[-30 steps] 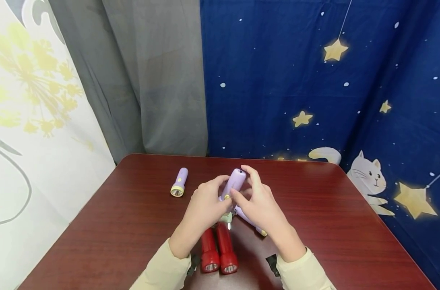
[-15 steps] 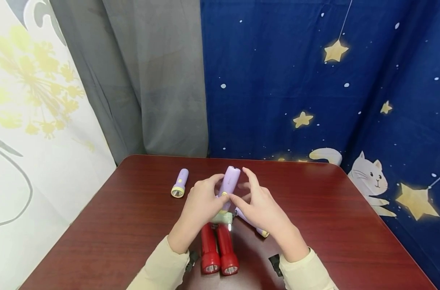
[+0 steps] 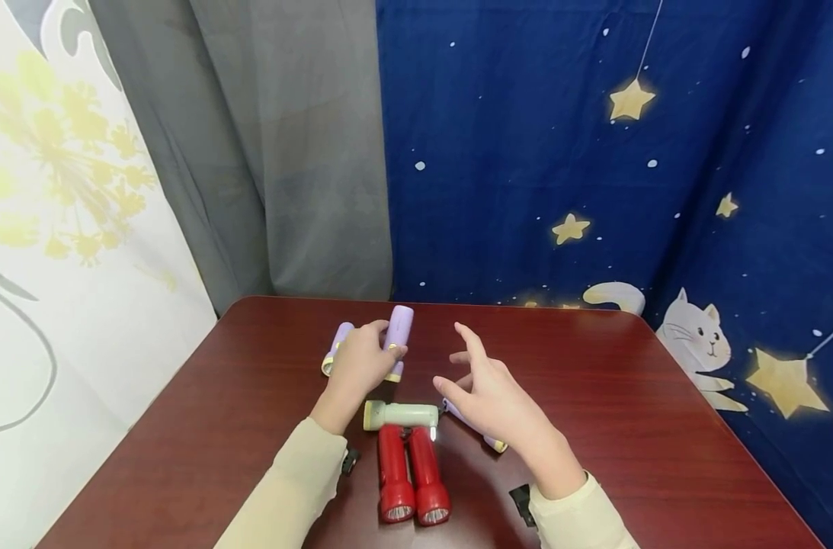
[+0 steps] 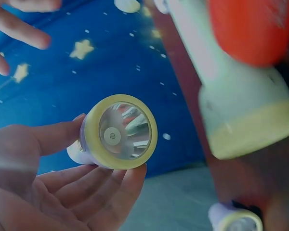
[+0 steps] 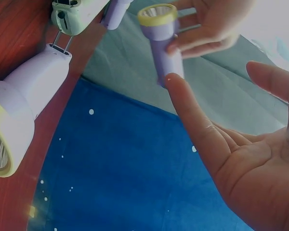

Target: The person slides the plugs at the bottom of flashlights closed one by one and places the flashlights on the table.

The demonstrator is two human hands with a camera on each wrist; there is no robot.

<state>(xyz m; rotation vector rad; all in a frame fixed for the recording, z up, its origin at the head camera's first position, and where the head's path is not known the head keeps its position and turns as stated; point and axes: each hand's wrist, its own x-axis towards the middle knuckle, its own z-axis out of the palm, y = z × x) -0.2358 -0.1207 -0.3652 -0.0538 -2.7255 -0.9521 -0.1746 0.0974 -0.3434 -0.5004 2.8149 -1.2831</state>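
Note:
My left hand point(image 3: 360, 364) grips a purple flashlight point(image 3: 399, 326) by its body, holding it above the table. In the left wrist view its yellow-rimmed lens point(image 4: 127, 132) faces the camera, with the thumb on one side and the fingers on the other. Just left of that hand lies a second purple flashlight point(image 3: 343, 334), partly covered by it. My right hand point(image 3: 493, 396) hovers with fingers spread, holding nothing. Beneath it, partly hidden, lies a third purple flashlight point(image 3: 459, 414). In the right wrist view, two metal prongs stick out of that flashlight's tail point(image 5: 58, 53).
A pale green flashlight point(image 3: 411, 415) lies crosswise at mid-table. Two red flashlights point(image 3: 393, 476) lie side by side in front of it, lenses toward me. The dark red tabletop point(image 3: 594, 381) ends at a grey curtain point(image 3: 327, 191) and a blue starry curtain point(image 3: 498, 152).
The purple flashlight was between both hands; my left hand has carried it leftward, away from the right hand. The right hand has stayed near its place. The green flashlight is now uncovered.

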